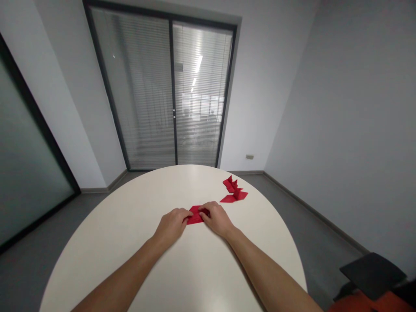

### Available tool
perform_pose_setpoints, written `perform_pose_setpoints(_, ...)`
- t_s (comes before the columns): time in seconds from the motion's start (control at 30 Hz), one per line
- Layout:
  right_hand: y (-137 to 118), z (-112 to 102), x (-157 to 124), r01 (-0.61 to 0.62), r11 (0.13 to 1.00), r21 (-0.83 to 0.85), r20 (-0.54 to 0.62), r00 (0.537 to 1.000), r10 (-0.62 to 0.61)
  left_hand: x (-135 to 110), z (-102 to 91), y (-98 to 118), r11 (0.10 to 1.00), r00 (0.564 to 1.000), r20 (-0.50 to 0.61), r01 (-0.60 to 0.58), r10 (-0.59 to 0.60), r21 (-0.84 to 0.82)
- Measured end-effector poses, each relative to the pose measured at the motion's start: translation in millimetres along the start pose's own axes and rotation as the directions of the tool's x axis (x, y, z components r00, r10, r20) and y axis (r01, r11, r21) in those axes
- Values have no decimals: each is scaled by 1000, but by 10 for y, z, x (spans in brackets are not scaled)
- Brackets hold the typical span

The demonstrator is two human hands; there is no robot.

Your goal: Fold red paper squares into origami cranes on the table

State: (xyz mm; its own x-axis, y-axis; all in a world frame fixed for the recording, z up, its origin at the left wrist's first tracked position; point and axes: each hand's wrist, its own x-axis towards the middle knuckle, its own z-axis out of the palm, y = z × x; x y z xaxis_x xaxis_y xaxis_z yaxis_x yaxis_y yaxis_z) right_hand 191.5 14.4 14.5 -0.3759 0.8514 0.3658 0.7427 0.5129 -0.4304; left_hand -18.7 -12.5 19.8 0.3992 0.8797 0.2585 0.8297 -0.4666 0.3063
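The left hand (172, 224) and right hand (217, 219) pinch a flat red paper piece (195, 218), seemingly part-folded, while pointed red paper figures (237, 194) look finished.

Matt paper (195, 216), smooth glossy tabletop (201, 268)

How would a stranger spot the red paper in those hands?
Start at the round white table. Near its middle, the left hand and right hand hold red paper. Unlike the spiky red shapes farther off to the right, it lies flatter, between both hands.
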Motion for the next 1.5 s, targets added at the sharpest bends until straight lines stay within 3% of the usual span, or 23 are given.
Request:
perform_pose_setpoints(0.27, -40, -7, -19, -10, 995, -103, 12, 1000, 11, 5, 33, 1, 989, 990, 39, -136, 133, 65)
perform_pose_setpoints(0.47, -98, -28, -51, 84, 988, -128, 53, 996, -78, -12, -70, 118, 979, 987, 21, -160, 159, 128)
perform_pose_setpoints(0.77, -78, -52, -45, 237, 972, 1, 120, 965, -235, 4, 23, 8, 958, 974, -18, -225, 225, -178)
perform_pose_setpoints(0.97, 17, -98, -80, 177, 981, 76, 245, 951, -191, -14, 107, -91, 943, 962, -35, -272, 271, -191)
perform_pose_setpoints(1.2, 79, -165, -119, 66, 983, 173, 385, 914, -129, -32, 70, -80, 953, 959, -4, -282, 283, -109)
perform_pose_setpoints(1.33, 66, -188, -119, 120, 979, 165, 364, 915, -173, -19, 66, -68, 963, 963, -10, -268, 268, -29)
perform_pose_setpoints(1.5, -21, -236, -104, 238, 960, 147, 253, 929, -269, -7, 85, -76, 977, 977, -50, -204, 207, 57)
